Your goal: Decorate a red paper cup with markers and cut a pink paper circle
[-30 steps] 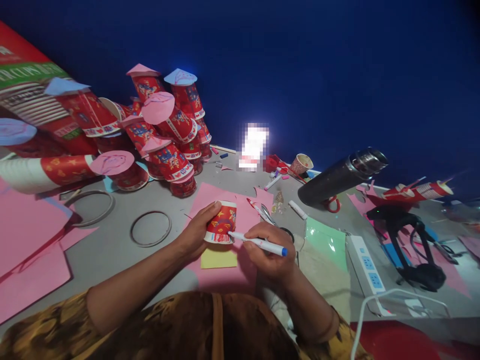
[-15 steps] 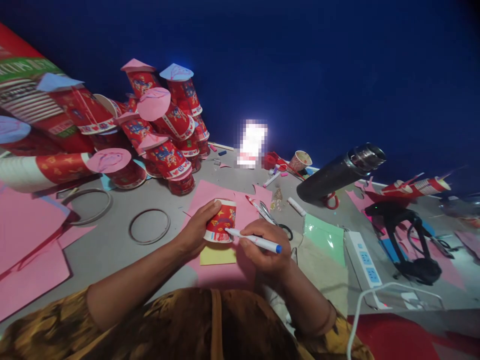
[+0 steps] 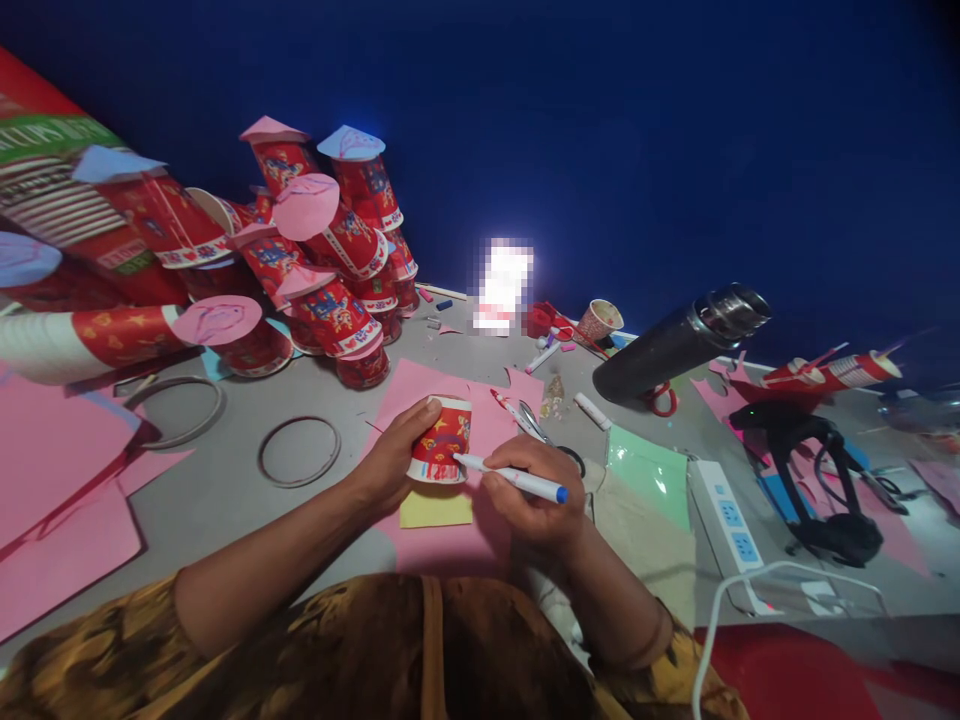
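A red paper cup stands upside down on a pink paper sheet in front of me. My left hand wraps around the cup's left side and holds it down. My right hand grips a white marker with a blue end; its tip touches the cup's rim at the lower right. A yellow paper square lies just below the cup.
Stacked red cups with pink and blue paper lids pile up at the back left. Two wire rings lie on the grey table. Scissors, a black flask, a green sheet and a power strip sit to the right.
The marker tip has shifted slightly along the cup's rim. My left hand keeps its hold on the cup. The view has moved a little.
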`<state>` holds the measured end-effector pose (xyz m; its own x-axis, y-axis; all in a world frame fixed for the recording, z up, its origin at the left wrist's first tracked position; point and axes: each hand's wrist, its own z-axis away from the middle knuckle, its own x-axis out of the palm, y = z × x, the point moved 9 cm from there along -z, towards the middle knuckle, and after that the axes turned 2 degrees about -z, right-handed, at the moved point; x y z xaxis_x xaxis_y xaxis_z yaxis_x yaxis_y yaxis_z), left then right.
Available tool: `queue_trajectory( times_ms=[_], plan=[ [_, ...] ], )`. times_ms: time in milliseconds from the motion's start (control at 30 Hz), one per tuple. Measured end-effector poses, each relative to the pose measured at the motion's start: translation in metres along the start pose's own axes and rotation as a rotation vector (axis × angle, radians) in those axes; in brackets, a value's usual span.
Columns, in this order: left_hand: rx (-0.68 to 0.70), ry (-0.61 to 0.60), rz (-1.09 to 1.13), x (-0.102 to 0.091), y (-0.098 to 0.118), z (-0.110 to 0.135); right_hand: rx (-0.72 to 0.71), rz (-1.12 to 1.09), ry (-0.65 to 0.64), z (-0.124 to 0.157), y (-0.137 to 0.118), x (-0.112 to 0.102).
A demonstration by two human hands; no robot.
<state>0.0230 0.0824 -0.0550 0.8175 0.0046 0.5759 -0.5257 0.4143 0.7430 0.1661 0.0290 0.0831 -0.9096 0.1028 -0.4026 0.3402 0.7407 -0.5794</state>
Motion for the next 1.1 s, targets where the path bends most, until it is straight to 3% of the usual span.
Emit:
queue_trajectory(
  times_ms=[167,433,667,1100],
  plan=[
    [0.004,-0.021,-0.019,0.001,-0.001,0.002,0.002,0.021,-0.035,0.000,-0.001,0.004],
    [-0.080,0.027,0.051,-0.002,-0.006,0.001,0.041,0.026,0.021,-0.004,-0.001,-0.010],
    [-0.026,0.019,0.036,0.000,-0.003,0.002,0.042,0.007,-0.037,-0.002,0.001,0.000],
    [0.005,-0.029,-0.014,0.004,0.000,0.002,0.059,0.002,-0.034,-0.002,0.002,-0.002]
  ],
)
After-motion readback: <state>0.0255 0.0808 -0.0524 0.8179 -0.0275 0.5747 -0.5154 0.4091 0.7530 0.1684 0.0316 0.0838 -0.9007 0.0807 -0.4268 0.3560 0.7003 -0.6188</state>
